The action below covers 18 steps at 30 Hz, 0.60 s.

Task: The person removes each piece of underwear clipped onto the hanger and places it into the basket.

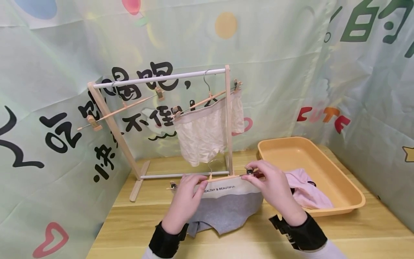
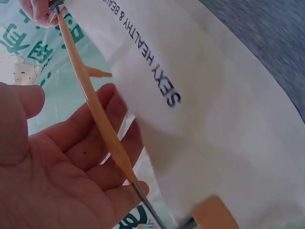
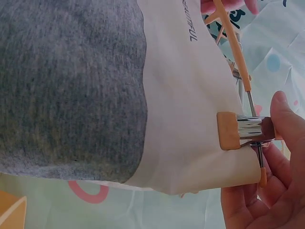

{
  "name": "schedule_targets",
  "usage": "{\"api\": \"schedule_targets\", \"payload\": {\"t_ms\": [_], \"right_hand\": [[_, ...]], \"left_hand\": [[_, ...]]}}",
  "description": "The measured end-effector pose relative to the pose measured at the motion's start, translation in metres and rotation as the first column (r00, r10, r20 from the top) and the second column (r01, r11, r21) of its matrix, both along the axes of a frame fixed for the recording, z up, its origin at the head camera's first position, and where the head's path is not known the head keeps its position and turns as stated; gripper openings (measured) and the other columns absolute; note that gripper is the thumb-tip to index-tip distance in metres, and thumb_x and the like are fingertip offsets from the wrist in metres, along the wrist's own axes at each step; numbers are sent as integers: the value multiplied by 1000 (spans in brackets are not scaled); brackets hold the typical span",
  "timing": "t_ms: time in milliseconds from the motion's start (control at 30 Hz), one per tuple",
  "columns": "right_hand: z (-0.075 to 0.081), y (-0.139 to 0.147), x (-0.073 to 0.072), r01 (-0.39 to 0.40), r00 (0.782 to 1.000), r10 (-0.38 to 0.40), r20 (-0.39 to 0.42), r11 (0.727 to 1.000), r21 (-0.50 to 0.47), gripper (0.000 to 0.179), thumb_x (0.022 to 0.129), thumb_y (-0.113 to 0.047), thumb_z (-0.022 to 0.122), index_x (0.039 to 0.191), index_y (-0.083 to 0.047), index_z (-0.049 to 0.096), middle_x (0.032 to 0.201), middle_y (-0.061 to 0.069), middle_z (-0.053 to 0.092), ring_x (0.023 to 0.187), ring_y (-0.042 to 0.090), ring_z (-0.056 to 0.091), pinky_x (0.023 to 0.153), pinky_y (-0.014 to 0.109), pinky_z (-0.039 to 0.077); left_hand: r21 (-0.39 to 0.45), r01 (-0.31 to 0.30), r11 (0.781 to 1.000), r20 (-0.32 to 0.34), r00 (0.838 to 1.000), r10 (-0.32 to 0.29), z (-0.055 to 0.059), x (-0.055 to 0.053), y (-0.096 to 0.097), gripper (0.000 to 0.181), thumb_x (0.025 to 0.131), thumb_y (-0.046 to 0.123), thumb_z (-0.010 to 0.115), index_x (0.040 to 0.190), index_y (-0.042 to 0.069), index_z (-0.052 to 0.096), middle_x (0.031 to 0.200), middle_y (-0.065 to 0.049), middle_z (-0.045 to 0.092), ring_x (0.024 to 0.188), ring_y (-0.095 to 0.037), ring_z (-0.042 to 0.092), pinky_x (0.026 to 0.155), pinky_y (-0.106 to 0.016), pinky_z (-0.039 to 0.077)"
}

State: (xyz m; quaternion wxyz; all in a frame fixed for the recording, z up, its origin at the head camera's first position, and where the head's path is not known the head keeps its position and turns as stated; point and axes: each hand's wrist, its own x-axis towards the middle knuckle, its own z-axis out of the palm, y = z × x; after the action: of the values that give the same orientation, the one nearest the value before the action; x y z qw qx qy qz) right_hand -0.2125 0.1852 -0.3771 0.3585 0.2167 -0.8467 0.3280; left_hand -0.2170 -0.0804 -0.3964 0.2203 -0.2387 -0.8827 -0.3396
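Grey underpants with a white printed waistband hang from a wooden clip hanger. My right hand pinches the metal-and-wood hanger clip, thumb on one end and fingers behind; the clip bites the waistband near its end. My left hand is at the other half of the hanger. In the left wrist view its loosely bent fingers lie behind the bar, while the thumb stands off it. Another clip shows at the lower edge there.
Behind the hands stands a wooden drying rack. White shorts hang from one clip hanger on it, and a bare clip hanger hangs at left. To the right, a yellow tray holds pink cloth. Printed curtains enclose the wooden table.
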Motion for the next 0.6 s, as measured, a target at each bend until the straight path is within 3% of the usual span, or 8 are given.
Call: {"api": "schedule_targets", "payload": {"t_ms": [133,200,300,400,500,600], "right_hand": [[-1,-2,0,-10,1000,10,-7,1000,5,29,72,-26,81,95,-15,66,84,-4,66,73,4,61,60,33,58],[-1,-3,0,-14,1000,15,-9,1000,8,29,72,-26,81,95,-15,66,83,-5,65,74,4,60,60,33,58],[-1,-4,0,-11,1000,11,-16,1000,19,30,71,-27,81,94,-16,66,83,-5,65,74,4,60,59,33,57],[-3,-5,0,-5,1000,6,-22,999,39,30,71,-28,81,94,-16,67,83,-6,66,74,4,60,59,33,56],[-4,-5,0,1,1000,0,-23,999,52,30,72,-30,81,94,-17,67,83,-7,66,74,4,60,58,33,56],[-4,-6,0,5,1000,-4,-20,998,58,29,72,-31,80,95,-18,67,83,-8,65,73,4,60,58,33,56]], "left_hand": [[18,14,1000,55,998,-15,0,-4,4,28,98,33,51,104,13,68,106,-3,70,110,-17,56,112,-57,25],[39,11,999,84,996,-14,0,-6,5,25,96,32,55,102,12,69,105,-3,70,107,-16,56,110,-52,32],[61,-7,998,121,993,-1,0,-8,6,23,93,31,60,101,12,70,103,-3,70,100,-15,57,97,-46,46],[46,-9,999,153,988,2,-1,-10,6,22,92,29,62,101,11,71,102,-4,70,95,-16,56,83,-43,51],[6,16,1000,166,986,-17,-2,-12,6,22,92,27,61,100,9,71,100,-6,71,97,-21,56,91,-47,47],[-1,38,999,171,985,-37,-5,-14,6,20,92,25,61,98,9,71,96,-7,71,101,-24,58,106,-57,33]]}}
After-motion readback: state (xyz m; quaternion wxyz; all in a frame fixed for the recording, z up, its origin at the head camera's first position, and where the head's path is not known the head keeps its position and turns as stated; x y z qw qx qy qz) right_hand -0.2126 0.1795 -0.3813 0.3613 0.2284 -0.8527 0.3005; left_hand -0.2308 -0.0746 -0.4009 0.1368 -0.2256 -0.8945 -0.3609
